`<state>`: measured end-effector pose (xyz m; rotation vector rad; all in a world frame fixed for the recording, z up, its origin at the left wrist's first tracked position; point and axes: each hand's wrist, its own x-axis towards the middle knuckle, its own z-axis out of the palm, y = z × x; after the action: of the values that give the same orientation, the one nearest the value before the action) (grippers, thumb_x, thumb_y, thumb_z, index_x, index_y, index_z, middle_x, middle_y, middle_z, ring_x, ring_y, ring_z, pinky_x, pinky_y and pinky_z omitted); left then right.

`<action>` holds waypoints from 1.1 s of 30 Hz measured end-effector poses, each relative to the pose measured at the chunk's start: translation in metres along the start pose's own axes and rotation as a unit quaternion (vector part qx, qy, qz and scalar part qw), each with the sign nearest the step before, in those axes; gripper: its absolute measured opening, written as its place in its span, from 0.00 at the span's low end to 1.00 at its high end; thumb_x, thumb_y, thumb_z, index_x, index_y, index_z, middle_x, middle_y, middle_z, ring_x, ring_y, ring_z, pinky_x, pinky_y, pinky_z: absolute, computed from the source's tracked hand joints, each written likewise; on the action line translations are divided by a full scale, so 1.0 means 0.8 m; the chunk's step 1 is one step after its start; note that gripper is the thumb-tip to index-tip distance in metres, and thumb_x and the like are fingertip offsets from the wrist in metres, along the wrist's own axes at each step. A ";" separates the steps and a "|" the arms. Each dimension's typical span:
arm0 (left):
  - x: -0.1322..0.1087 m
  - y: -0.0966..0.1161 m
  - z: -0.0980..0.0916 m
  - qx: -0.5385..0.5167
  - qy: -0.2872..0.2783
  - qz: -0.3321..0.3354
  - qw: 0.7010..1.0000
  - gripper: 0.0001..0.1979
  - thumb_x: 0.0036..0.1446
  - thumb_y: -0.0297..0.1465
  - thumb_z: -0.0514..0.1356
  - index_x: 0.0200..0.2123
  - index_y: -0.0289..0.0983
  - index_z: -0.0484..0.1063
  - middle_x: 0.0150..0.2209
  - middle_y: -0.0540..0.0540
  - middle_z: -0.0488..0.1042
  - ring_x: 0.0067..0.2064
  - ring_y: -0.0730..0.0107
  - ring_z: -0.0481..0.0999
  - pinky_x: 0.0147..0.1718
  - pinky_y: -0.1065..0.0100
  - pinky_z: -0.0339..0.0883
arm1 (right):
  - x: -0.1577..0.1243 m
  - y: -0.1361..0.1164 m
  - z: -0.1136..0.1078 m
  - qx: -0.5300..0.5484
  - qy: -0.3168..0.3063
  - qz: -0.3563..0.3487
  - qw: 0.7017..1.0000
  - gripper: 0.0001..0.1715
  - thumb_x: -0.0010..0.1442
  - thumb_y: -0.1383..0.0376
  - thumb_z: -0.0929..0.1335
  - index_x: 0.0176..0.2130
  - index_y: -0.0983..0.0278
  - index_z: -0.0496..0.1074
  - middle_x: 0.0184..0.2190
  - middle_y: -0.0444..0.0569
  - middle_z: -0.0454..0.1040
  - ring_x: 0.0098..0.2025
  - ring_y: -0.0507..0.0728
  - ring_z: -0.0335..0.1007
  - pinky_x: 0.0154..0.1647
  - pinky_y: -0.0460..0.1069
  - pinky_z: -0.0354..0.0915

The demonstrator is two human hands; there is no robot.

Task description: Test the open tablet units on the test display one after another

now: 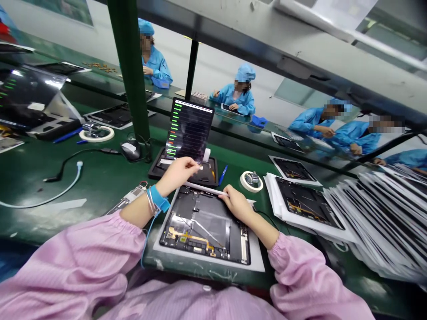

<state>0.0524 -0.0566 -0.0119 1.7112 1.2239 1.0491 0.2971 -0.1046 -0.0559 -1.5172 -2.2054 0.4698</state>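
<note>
Directly before me an opened tablet housing (pixel 213 222) lies on a white sheet (pixel 256 253), with its ribbon cables and clear film showing. My right hand (pixel 237 203) is closed at the far edge, its thumb and fingers on the folded-up rim of that sheet. Above the far side of the housing, my left hand (pixel 178 174) has its fingertips pinched together; what they hold, if anything, is too small to make out. A blue wrist strap (pixel 157 198) circles my left wrist. Just beyond stands a lit tablet screen (pixel 190 129) with green and red lines, tilted up from a black tray (pixel 156 168).
A blue pen (pixel 223 175) and a tape roll (pixel 251 182) lie beyond my right hand. Stacked housings with white sheets (pixel 376 222) fill the right side. On the left are a mouse (pixel 130 150) and cables (pixel 63 198). Several co-workers in blue sit behind the shelf post (pixel 128 66).
</note>
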 end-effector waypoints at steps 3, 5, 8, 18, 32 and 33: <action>0.006 -0.004 -0.009 -0.041 0.082 -0.011 0.996 0.14 0.50 0.40 0.58 0.29 0.34 0.70 0.29 0.45 0.75 0.31 0.68 0.73 0.32 0.69 0.65 | -0.005 0.004 -0.005 0.056 0.026 0.007 0.998 0.12 0.59 0.56 0.65 0.31 0.60 0.60 0.23 0.40 0.64 0.25 0.53 0.60 0.28 0.46 0.56; 0.008 -0.007 -0.012 -0.056 0.127 -0.016 0.990 0.15 0.50 0.42 0.58 0.31 0.34 0.71 0.30 0.45 0.75 0.33 0.67 0.73 0.33 0.68 0.65 | 0.002 0.014 -0.020 0.117 0.102 0.038 0.987 0.17 0.57 0.50 0.66 0.33 0.60 0.61 0.23 0.40 0.64 0.24 0.52 0.61 0.26 0.46 0.58; 0.008 -0.009 -0.006 -0.045 0.131 -0.022 0.990 0.15 0.51 0.41 0.57 0.33 0.34 0.71 0.33 0.45 0.76 0.36 0.66 0.74 0.36 0.68 0.65 | 0.036 0.045 -0.062 0.159 0.249 0.105 0.949 0.21 0.60 0.47 0.61 0.39 0.61 0.61 0.27 0.42 0.67 0.29 0.53 0.64 0.30 0.46 0.61; -0.007 -0.013 0.031 0.126 -0.012 0.002 0.992 0.07 0.54 0.33 0.55 0.31 0.38 0.72 0.34 0.45 0.76 0.37 0.64 0.74 0.38 0.67 0.64 | 0.203 0.142 -0.159 0.059 0.247 0.303 0.919 0.17 0.63 0.59 0.65 0.49 0.67 0.66 0.45 0.51 0.69 0.42 0.55 0.69 0.42 0.54 0.69; -0.021 -0.008 0.038 0.240 -0.072 0.009 0.968 0.09 0.55 0.30 0.52 0.32 0.39 0.73 0.34 0.47 0.77 0.37 0.64 0.74 0.38 0.67 0.62 | 0.075 0.267 -0.285 -0.278 0.007 0.433 0.857 0.19 0.62 0.60 0.66 0.50 0.67 0.66 0.48 0.53 0.67 0.46 0.58 0.67 0.46 0.56 0.67; -0.021 -0.009 0.038 0.243 -0.075 0.008 0.967 0.10 0.55 0.31 0.52 0.32 0.39 0.73 0.34 0.47 0.77 0.37 0.64 0.74 0.38 0.67 0.62 | 0.063 0.279 -0.288 -0.296 -0.009 0.439 0.848 0.19 0.62 0.60 0.66 0.50 0.67 0.66 0.48 0.53 0.67 0.46 0.57 0.68 0.46 0.56 0.67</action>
<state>0.0748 -0.0746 -0.0323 2.1255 1.4507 0.6408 0.5779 0.0288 0.0372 -2.8588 -1.5890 0.0180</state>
